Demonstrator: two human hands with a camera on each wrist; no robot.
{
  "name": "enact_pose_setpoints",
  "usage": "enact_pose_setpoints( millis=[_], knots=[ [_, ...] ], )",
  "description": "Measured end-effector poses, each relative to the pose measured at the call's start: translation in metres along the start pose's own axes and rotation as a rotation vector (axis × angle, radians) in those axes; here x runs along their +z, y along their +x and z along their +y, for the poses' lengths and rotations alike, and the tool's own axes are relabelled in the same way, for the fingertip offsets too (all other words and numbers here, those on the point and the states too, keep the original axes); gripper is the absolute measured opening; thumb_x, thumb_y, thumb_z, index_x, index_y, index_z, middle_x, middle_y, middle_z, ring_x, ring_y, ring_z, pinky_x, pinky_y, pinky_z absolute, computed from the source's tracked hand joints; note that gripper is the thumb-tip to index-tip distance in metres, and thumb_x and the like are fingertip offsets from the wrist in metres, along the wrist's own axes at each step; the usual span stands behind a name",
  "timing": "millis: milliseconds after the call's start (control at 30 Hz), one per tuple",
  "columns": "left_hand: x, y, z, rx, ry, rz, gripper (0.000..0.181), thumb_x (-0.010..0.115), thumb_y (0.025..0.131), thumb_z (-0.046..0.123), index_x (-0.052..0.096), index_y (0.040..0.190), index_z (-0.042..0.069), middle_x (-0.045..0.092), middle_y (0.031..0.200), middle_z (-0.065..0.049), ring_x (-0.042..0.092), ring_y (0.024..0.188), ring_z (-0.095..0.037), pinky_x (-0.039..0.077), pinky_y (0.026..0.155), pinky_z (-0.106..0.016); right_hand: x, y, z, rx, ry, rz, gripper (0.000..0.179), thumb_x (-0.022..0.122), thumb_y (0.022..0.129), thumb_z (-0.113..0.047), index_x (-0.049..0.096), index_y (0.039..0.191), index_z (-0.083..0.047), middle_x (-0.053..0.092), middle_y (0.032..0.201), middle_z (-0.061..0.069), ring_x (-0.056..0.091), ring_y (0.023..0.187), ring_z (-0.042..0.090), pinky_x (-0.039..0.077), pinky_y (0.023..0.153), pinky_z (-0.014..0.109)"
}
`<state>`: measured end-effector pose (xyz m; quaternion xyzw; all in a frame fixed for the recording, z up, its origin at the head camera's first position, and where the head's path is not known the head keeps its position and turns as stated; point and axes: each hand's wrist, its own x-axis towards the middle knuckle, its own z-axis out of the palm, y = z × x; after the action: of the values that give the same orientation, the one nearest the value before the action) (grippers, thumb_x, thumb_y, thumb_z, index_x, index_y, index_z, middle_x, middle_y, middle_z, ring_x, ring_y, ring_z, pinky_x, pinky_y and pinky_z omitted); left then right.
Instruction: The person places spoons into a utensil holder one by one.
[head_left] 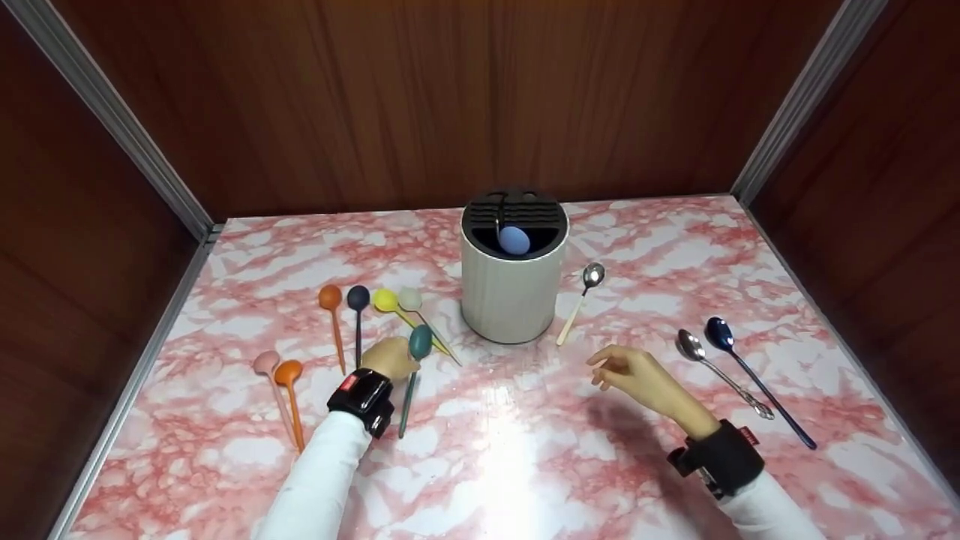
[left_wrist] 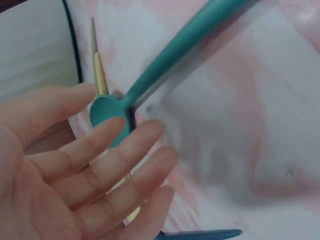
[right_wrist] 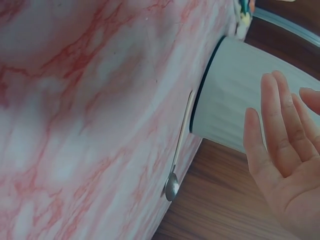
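My left hand (head_left: 390,358) is beside the head of a teal spoon (head_left: 421,342), its fingers loosely extended. In the left wrist view the teal spoon's bowl (left_wrist: 106,111) lies behind the thumb and index finger, partly covered by them; whether they touch it I cannot tell. My right hand (head_left: 634,373) hovers over the table with relaxed fingers and nothing in them. Closest to it is a silver spoon with a cream handle (head_left: 574,313), lying beside the white ribbed utensil holder (head_left: 510,300). A periwinkle spoon (head_left: 514,240) stands in the holder's black top.
Orange (head_left: 330,297), navy (head_left: 358,298), yellow (head_left: 386,301) and pale spoons (head_left: 410,298) lie past my left hand. Pink (head_left: 266,362) and orange spoons lie further left. An ornate silver spoon (head_left: 724,381) and a blue one (head_left: 765,394) are at right. Wooden walls (head_left: 390,105) enclose the marbled table.
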<state>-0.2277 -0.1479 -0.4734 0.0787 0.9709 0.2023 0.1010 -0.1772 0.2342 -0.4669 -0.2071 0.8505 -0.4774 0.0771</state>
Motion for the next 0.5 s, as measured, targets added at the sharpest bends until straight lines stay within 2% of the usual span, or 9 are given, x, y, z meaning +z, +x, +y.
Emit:
enact_pose_setpoints(
  millis=[100,200,300,400,500],
  knots=[
    [0.001,0.005,0.000,-0.023,-0.005,-0.002,0.013,0.069,0.080,0.010,0.065,0.079,-0.002,0.065,0.080,-0.014,0.058,0.071,-0.026,0.051,0.068,-0.044,0.000,-0.001,0.002,0.004,0.003,-0.002,0.021,0.058,0.094,0.001,0.059,0.109,0.014,0.068,0.083,0.018,0.066,0.074,0.030,0.056,0.073,0.037],
    [0.002,0.009,0.001,-0.057,-0.016,-0.003,0.019,0.068,0.080,0.011,0.067,0.090,-0.005,0.067,0.091,-0.019,0.061,0.077,-0.030,0.052,0.071,-0.046,0.000,-0.002,0.003,0.013,0.005,-0.002,0.022,0.058,0.094,0.000,0.059,0.110,0.014,0.068,0.085,0.017,0.066,0.075,0.031,0.056,0.074,0.037],
    [0.006,0.013,0.000,-0.092,-0.013,-0.007,0.022,0.068,0.081,0.012,0.068,0.094,-0.005,0.068,0.096,-0.020,0.063,0.082,-0.032,0.052,0.072,-0.047,-0.001,-0.003,0.005,0.017,0.010,-0.002,0.022,0.058,0.094,0.000,0.058,0.110,0.014,0.068,0.085,0.017,0.066,0.075,0.032,0.056,0.075,0.034],
    [0.010,0.016,-0.001,-0.099,0.001,-0.016,0.021,0.068,0.080,0.012,0.069,0.094,-0.004,0.068,0.099,-0.019,0.065,0.087,-0.034,0.053,0.073,-0.047,-0.001,-0.004,0.005,0.014,0.011,-0.001,0.021,0.058,0.094,0.001,0.059,0.110,0.014,0.068,0.084,0.017,0.066,0.075,0.032,0.055,0.074,0.030],
    [0.014,0.019,-0.002,-0.097,0.005,-0.029,0.020,0.067,0.080,0.010,0.069,0.093,-0.003,0.068,0.100,-0.019,0.065,0.090,-0.035,0.053,0.074,-0.046,-0.001,-0.005,0.005,0.016,0.021,-0.002,0.021,0.057,0.094,0.001,0.059,0.109,0.015,0.068,0.084,0.017,0.066,0.075,0.033,0.056,0.073,0.033]
  ],
)
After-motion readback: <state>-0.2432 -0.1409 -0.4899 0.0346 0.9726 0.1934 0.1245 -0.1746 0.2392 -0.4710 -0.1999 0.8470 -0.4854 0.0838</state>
